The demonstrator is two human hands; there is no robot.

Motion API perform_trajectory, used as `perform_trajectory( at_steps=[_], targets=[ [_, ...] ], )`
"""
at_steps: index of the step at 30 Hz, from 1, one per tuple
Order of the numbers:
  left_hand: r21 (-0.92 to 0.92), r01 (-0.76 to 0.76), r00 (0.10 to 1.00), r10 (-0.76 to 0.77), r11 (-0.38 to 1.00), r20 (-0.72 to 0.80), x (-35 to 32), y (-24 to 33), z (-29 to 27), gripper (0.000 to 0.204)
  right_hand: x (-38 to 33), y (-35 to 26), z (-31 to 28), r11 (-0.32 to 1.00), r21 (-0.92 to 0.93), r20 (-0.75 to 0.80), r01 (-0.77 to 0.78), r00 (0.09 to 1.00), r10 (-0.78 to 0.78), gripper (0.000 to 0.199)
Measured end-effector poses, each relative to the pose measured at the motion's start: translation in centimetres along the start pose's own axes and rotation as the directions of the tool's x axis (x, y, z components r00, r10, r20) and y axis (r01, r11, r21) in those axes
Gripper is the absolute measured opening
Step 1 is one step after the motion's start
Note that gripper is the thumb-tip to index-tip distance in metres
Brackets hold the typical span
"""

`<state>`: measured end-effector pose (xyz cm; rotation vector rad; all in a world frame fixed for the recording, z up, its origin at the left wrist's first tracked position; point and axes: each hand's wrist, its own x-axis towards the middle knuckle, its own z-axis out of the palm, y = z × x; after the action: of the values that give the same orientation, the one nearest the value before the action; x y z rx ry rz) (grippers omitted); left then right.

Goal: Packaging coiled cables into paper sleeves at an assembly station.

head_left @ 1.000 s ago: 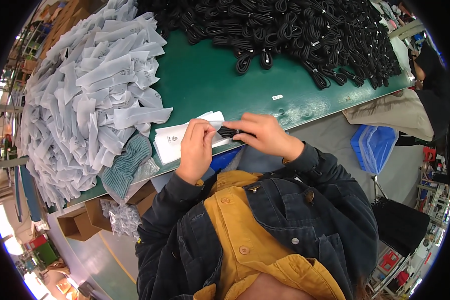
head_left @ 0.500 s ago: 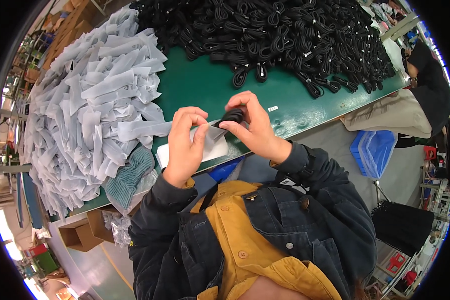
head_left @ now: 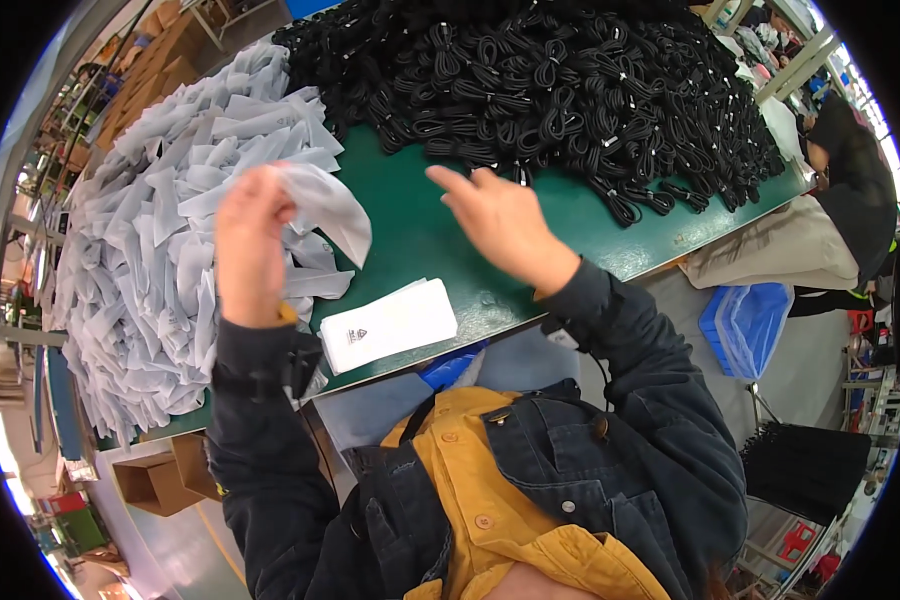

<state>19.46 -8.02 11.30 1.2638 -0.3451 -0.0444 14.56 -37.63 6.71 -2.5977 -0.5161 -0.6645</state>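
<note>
My left hand [head_left: 253, 235], blurred by motion, is closed on one end of a frosted plastic bag [head_left: 332, 212]. The bag hangs tilted over the right edge of a large heap of similar bags [head_left: 155, 250]; whether a cable is inside it is too blurred to tell. My right hand [head_left: 502, 222] is empty, its index finger stretched out, above the green table [head_left: 395, 235]. Just beyond its fingers lies a big pile of black coiled cables [head_left: 570, 100]. Between my forearms, at the table's near edge, sits a stack of flat white bags [head_left: 395, 325].
A blue bin with a clear liner [head_left: 745, 330] stands on the floor to the right. Another person in dark clothes [head_left: 855, 190] is at the far right. Cardboard boxes [head_left: 160, 475] sit below the table's left end, and a dark-covered stool [head_left: 805, 465] stands at right.
Both hands were together at a black cable coil and a bag. My left hand has carried the bag left over the heap. My right hand has let go, its fingers now extended.
</note>
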Motion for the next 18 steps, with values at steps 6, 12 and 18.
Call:
perform_trajectory(
  at_steps=[6,12,18],
  targets=[
    [0.516,-0.209,0.768,0.466,0.831,-0.439,2.7,2.9,-8.2,0.027,-2.8,6.0,3.5,0.979,-0.187,0.218,-0.083,0.968,0.124,0.029],
    [0.796,-0.070,0.998,0.046,0.601,0.053,-8.5,-4.5,4.1,0.028,-6.9,4.4,1.7,0.993,0.062,0.123,-0.101,0.988,0.092,0.029],
    [0.831,-0.333,0.940,0.082,0.446,0.332,-12.6,-10.8,8.7,0.022,-8.0,1.7,1.5,0.860,0.381,0.305,-0.339,0.924,0.229,0.030]
  ],
)
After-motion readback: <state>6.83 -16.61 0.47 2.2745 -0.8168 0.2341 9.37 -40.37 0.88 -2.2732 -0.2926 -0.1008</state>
